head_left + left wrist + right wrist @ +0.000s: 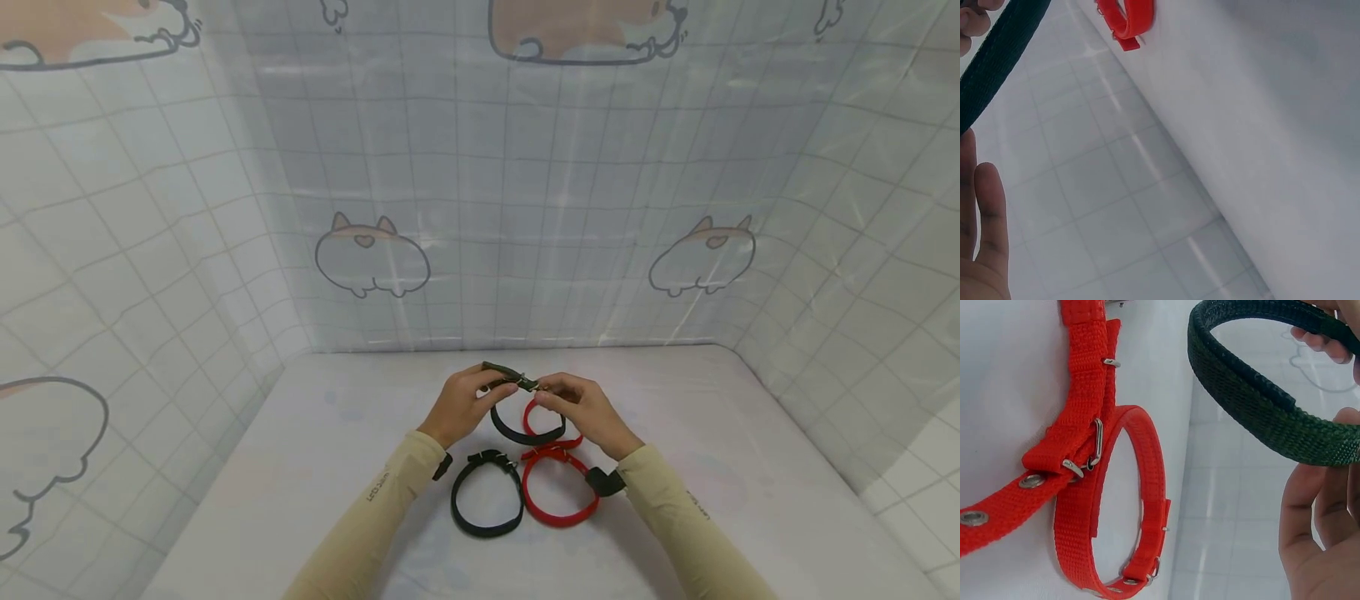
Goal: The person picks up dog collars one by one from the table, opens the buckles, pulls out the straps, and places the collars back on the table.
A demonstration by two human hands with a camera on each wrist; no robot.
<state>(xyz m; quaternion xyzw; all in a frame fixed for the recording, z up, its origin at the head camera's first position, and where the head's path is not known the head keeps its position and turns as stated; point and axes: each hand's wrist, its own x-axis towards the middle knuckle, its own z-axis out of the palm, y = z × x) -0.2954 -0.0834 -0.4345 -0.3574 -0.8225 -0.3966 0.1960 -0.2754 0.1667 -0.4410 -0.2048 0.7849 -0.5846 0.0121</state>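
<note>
Both hands hold a dark green webbing collar (512,372) above the far part of the table, its loop hanging below the fingers. My left hand (459,406) pinches the strap on the left, and my right hand (583,406) grips it on the right, near metal hardware. In the right wrist view the collar (1244,415) curves in a wide loop, with the right hand (1329,544) at its lower edge and left fingertips (1316,339) above. The left wrist view shows the green strap (1007,65) running between fingers of both hands.
Below the hands lie a dark collar (486,532) and a red collar (558,522), both buckled into rings on the white table (300,500). Another red collar (527,419) stands behind them, partly overlapped by the held one. A tile-patterned sheet (540,250) walls the back and sides.
</note>
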